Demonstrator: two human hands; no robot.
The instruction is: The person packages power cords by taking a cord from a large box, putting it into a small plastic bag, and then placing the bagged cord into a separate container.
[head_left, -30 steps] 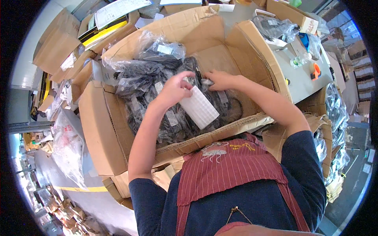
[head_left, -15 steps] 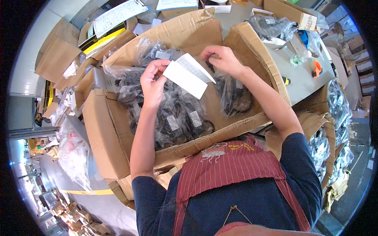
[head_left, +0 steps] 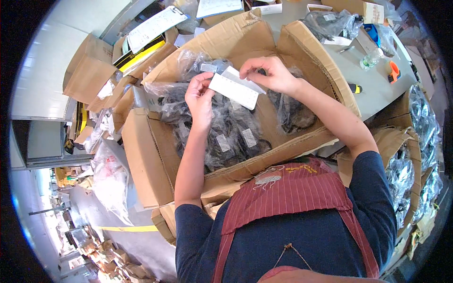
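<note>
My left hand (head_left: 200, 98) pinches the left end of a folded white paper sheet (head_left: 233, 91), with faint rows of print, between thumb and fingers. The sheet is held above a large open cardboard box (head_left: 146, 162). At its far right edge is my right hand (head_left: 271, 75), thumb and forefinger closed; whether they grip the paper or something small is hidden. Below both hands, dark items in clear plastic bags (head_left: 231, 141) with white labels fill the box's left and middle. Another bagged dark item (head_left: 295, 111) lies at the right side.
Behind the box are a clipboard with papers (head_left: 153, 29) and smaller cartons (head_left: 87, 70). On the grey table at right stand a clear bottle (head_left: 371, 60), an orange tape roll (head_left: 393, 72) and bagged parts (head_left: 330, 24). More bagged goods (head_left: 401, 179) sit in cartons at my right.
The view has shifted, moving the whole scene rightward in the picture. The paper has tilted so its printed rows show, and my right fingertips are closer to its far edge.
</note>
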